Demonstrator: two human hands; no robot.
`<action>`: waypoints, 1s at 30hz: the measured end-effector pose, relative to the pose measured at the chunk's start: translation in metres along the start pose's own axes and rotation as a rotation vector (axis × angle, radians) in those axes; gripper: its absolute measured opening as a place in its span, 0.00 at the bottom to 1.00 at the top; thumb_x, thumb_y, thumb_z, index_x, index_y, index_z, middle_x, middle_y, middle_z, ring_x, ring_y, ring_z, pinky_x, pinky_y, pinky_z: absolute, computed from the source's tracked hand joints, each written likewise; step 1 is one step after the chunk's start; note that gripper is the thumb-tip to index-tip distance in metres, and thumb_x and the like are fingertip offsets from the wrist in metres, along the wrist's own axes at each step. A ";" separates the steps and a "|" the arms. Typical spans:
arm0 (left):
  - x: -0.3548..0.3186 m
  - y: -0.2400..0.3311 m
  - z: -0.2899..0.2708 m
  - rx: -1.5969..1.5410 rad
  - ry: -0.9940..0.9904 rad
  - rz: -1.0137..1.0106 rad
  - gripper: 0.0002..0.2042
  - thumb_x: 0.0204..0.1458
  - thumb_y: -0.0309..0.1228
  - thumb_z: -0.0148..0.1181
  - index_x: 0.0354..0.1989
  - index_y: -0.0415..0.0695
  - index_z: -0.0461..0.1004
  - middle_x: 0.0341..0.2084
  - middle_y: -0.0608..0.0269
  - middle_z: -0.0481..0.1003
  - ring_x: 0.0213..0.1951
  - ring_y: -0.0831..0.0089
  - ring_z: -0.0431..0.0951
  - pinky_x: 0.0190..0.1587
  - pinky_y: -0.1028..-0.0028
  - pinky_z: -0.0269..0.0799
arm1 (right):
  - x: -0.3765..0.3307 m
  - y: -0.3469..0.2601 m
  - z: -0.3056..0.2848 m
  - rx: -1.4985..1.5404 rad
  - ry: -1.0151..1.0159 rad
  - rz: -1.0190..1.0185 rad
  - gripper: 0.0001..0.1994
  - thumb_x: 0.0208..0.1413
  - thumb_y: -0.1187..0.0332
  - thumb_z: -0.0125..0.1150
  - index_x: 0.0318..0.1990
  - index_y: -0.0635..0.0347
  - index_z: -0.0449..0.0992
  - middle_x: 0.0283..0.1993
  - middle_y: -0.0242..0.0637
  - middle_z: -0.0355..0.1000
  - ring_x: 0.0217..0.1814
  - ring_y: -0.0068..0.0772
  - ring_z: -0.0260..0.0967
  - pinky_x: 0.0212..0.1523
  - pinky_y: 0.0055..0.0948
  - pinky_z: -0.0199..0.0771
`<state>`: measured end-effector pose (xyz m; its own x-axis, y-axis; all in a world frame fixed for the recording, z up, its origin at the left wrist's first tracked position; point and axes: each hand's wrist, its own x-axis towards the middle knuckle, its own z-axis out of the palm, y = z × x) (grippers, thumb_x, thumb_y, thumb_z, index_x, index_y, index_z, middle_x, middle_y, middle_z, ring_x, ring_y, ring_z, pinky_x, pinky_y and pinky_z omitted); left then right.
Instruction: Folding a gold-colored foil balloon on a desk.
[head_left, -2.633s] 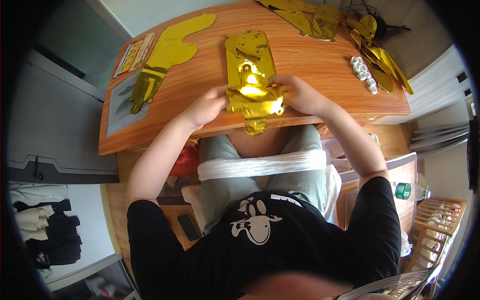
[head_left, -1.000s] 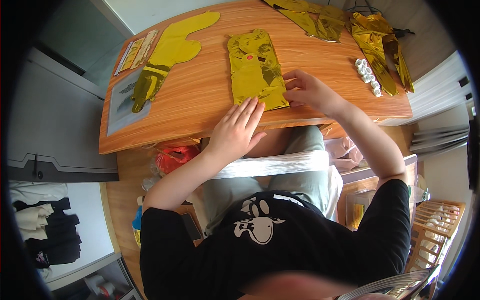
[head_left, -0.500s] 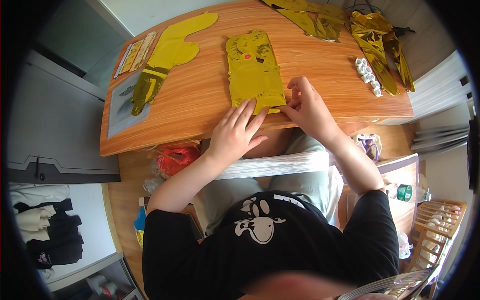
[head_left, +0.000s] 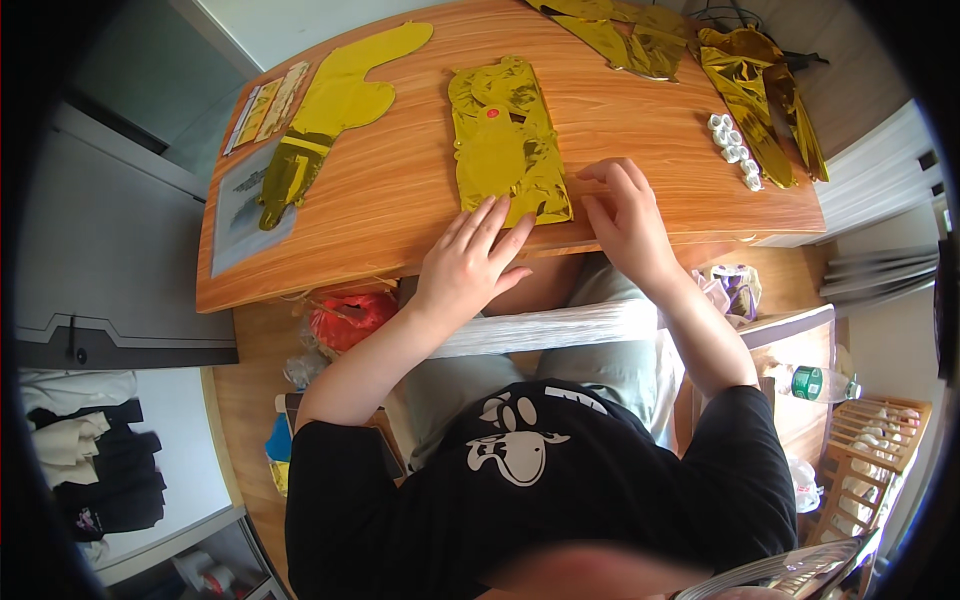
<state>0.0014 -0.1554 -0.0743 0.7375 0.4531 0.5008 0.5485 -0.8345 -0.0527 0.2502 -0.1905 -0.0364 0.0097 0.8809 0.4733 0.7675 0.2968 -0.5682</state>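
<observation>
Press the folded gold foil, upper centre of the frame, evenly under the left hand, its grip spread and empty, with the right hand, half-open and empty, beside its edge.

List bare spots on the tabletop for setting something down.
Two bare patches on the tabletop: between the left foil piece and the middle folded foil; and between that foil and the white rolls, with the right hand at its near side. Crowded: far right corner, with loose foil pieces; left end, with the clear pouch.
</observation>
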 end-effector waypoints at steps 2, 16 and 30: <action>0.000 0.000 0.000 -0.006 -0.009 -0.006 0.32 0.51 0.50 0.69 0.64 0.52 0.72 0.61 0.49 0.70 0.63 0.55 0.72 0.61 0.57 0.73 | -0.003 0.000 -0.005 0.005 0.052 -0.126 0.15 0.53 0.78 0.65 0.49 0.59 0.76 0.48 0.41 0.74 0.52 0.44 0.73 0.56 0.42 0.68; 0.001 0.001 -0.005 -0.032 0.009 -0.042 0.31 0.53 0.49 0.68 0.65 0.51 0.72 0.61 0.49 0.72 0.63 0.56 0.73 0.62 0.58 0.71 | -0.035 0.007 0.002 -0.354 -0.031 -0.407 0.18 0.55 0.67 0.67 0.54 0.56 0.79 0.59 0.34 0.76 0.64 0.38 0.71 0.66 0.44 0.66; -0.016 -0.023 -0.021 -0.175 0.326 0.156 0.09 0.46 0.27 0.74 0.37 0.48 0.86 0.42 0.68 0.82 0.43 0.69 0.82 0.43 0.69 0.80 | -0.044 0.024 -0.011 -0.261 0.141 -0.585 0.11 0.46 0.72 0.73 0.39 0.54 0.81 0.43 0.28 0.82 0.49 0.33 0.76 0.51 0.37 0.70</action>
<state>-0.0311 -0.1494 -0.0632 0.6276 0.2167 0.7478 0.3434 -0.9391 -0.0160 0.2756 -0.2265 -0.0638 -0.3867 0.5390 0.7483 0.8015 0.5977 -0.0164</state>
